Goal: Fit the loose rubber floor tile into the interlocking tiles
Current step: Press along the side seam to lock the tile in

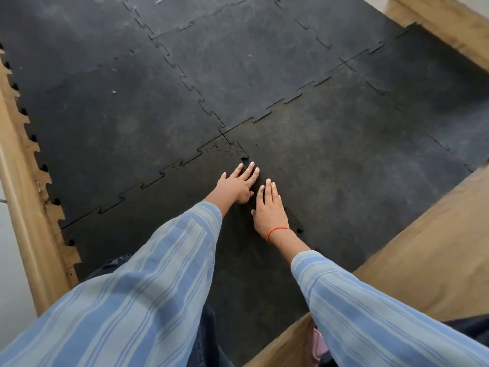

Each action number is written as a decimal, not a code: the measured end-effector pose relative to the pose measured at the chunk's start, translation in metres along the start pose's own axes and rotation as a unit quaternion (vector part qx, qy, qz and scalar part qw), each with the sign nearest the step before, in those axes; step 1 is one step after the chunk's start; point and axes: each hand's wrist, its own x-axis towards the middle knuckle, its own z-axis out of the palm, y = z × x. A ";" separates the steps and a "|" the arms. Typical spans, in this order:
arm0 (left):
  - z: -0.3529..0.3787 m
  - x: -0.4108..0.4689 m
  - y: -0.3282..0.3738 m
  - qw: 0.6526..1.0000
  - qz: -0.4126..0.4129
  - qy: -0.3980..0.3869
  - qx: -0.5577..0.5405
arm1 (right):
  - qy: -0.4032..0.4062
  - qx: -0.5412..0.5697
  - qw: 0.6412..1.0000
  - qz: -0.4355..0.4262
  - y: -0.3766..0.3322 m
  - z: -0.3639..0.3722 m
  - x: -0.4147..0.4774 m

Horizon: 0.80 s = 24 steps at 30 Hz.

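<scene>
As seen from the head view, the loose tile (148, 221) lay on the floor directly under the left hand (239, 185), its toothed seam (244, 160) running away from the person between both grips. The right hand (270, 210) pressed the neighbouring tile (344, 168). Both grips were flat, open, holding nothing. Seam teeth beyond the left fingertips appeared unseated.

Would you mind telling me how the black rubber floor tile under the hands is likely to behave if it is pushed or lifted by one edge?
The black rubber floor tile looks thin and broad, so it would probably flex and droop when lifted. Its matte surface suggests it grips rather than slides. Both the left hand and right hand press flat, so the tabs likely need firm pressure.
</scene>
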 end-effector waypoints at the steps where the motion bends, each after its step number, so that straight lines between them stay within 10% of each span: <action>1: 0.001 0.002 0.000 1.000 0.000 -0.005 0.001 | -0.019 -0.001 1.000 0.004 0.001 0.000 0.000; 24: 0.002 0.006 0.003 0.997 -0.044 0.056 -0.007 | 0.006 -0.064 0.997 -0.047 0.047 0.016 -0.033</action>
